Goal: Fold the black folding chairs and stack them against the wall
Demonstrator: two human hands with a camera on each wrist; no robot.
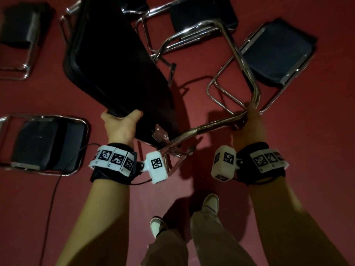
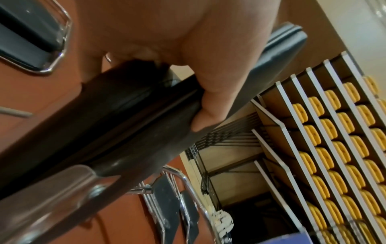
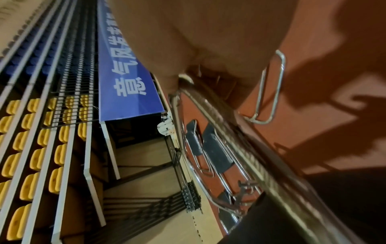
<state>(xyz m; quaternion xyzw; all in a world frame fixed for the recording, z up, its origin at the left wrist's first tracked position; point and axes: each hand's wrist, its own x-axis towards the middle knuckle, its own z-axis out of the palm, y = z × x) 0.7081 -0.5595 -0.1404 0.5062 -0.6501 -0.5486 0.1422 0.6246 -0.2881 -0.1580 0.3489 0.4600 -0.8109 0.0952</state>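
Step in hand, as judged: closing one black folding chair (image 1: pixel 115 60) that is held up off the red floor (image 1: pixel 48 198). At far left, two chairs lie flat on the floor (image 1: pixel 48 144), already folded by the look of them.

The left hand (image 1: pixel 120 125) grasps the near edge of the raised chair's padded seat, thumb over the edge and fingers curled beneath. Further right, the right hand (image 1: pixel 251 120) is clenched around the chrome frame tube (image 1: pixel 201 129). Seat and frame stand apart in a wide V.

More chairs lie on the floor beyond, at upper right (image 1: pixel 276 52).

The next move calls for bringing both hands together until seat and frame lie flat, keeping fingers clear of the hinge (image 1: pixel 163 141).
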